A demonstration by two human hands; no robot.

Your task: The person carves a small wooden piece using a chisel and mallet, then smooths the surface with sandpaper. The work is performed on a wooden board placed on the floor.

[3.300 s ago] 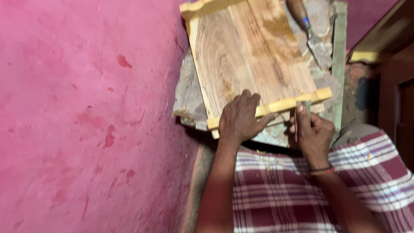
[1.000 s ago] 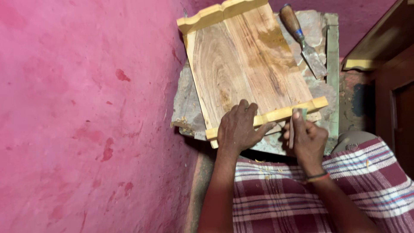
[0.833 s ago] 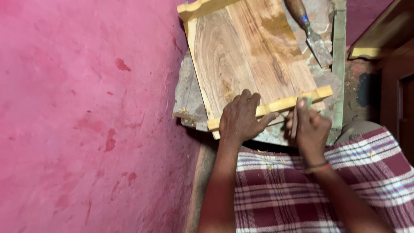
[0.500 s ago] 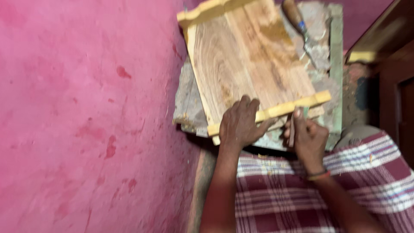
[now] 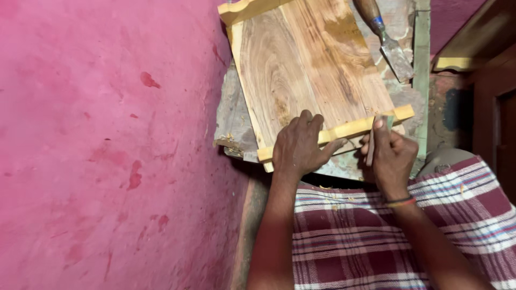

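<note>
The left hand (image 5: 297, 146) presses flat on the pale yellow wooden edge strip (image 5: 336, 131) to steady the brown grained wooden panel (image 5: 306, 70), while the right hand (image 5: 391, 157) has its fingers (image 5: 379, 134) closed round a thin dark tool (image 5: 370, 147) set against that strip.

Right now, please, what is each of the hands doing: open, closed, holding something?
Left hand: open, pressed flat on the yellow edge strip of the wooden panel.
Right hand: closed on a small narrow tool at the strip.
</note>
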